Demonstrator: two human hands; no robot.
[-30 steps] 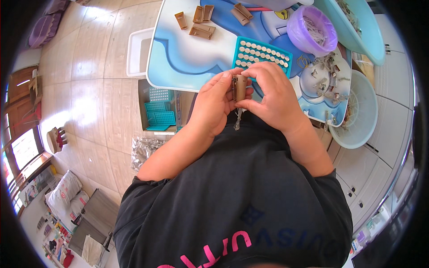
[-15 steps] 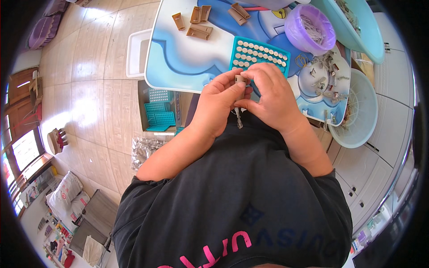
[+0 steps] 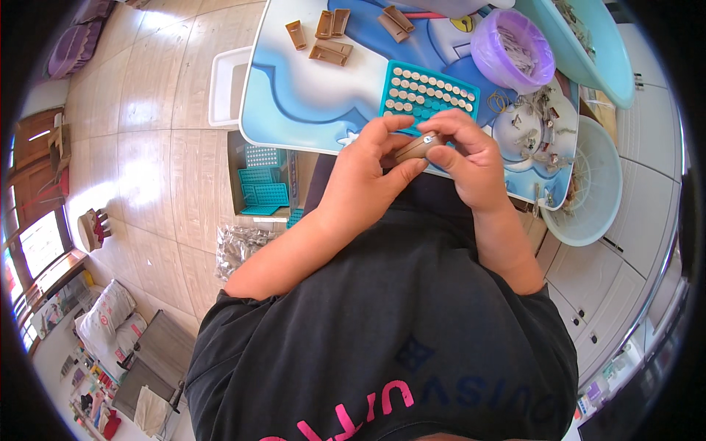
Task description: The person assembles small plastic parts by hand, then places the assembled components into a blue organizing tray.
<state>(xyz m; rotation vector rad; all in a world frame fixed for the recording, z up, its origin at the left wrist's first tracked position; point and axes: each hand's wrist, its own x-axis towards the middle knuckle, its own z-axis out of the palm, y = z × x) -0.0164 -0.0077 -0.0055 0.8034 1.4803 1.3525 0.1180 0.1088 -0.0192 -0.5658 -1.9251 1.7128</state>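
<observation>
Both hands on one part: the left hand (image 3: pixel 371 165) has the brown case (image 3: pixel 412 150) pinched between thumb and fingers, narrow grip. The right hand (image 3: pixel 476 158) has thumb and fingertips closed around its right end, by a small shiny bit. Case is held slantwise, over the table's near edge.

Just beyond the fingers: teal tray (image 3: pixel 434 110) on the table (image 3: pixel 316 84), pale discs in rows, nearest rows partly hidden by the hands. Table top is white and blue, printed. Far side has loose brown shells (image 3: pixel 296 35). Right of tray: yellowish rings (image 3: pixel 498 101), a scatter of small metal parts (image 3: pixel 548 121), purple tub (image 3: pixel 483 55) of slim pale pieces.

Off the table, right: pale basket (image 3: pixel 609 184), light-blue basin (image 3: pixel 621 70), white cabinets (image 3: pixel 647 136). Left: white bin (image 3: pixel 220 92), box (image 3: pixel 293 180) with teal trays inside, clear bag (image 3: pixel 239 246) on a tiled floor (image 3: pixel 154 173).

Vs 0.5 s ago: case was upright with a clear strip dangling below; now it's tipped over sideways, strip out of sight. Right hand has shifted rightward. Table layout reads the same.
</observation>
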